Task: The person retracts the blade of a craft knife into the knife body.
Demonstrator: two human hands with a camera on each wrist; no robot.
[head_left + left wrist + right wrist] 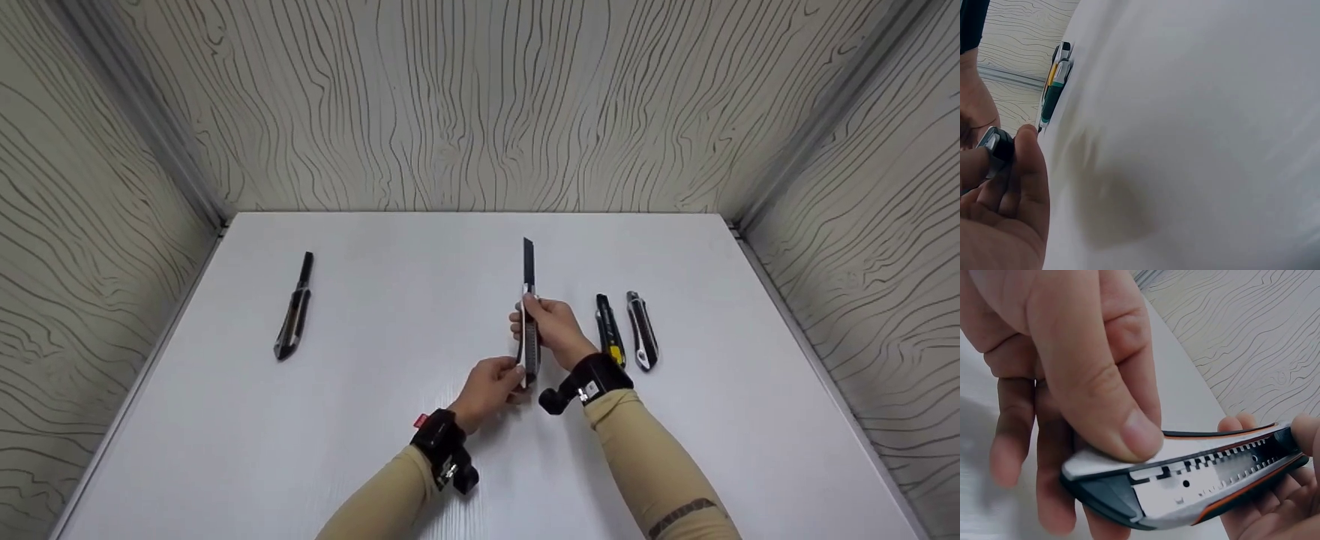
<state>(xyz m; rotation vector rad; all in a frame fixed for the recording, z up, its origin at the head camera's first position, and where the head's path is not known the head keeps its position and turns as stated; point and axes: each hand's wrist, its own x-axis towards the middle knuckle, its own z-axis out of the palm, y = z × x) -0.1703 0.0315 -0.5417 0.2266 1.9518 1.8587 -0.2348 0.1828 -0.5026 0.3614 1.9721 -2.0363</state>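
Both hands hold one utility knife (531, 346), pointing away from the person, with its long dark blade (529, 261) out. My right hand (553, 324) grips the handle's front half, its thumb on the slider side. Lower down, my left hand (489, 390) pinches the tail end between thumb and fingers. The right wrist view shows the silver handle (1179, 486) close up, with orange trim, a toothed slot and a dark end cap (1112, 495). In the left wrist view, the left fingers (1033, 180) surround the tail, and most of the knife is hidden.
Right of the hands lie a black-and-yellow utility knife (609, 330) and a silver-and-dark one (643, 331), side by side. Another knife (294, 311) with its dark blade out lies far left. The white table (405, 285) meets wood-patterned walls (465, 105) at the back and sides.
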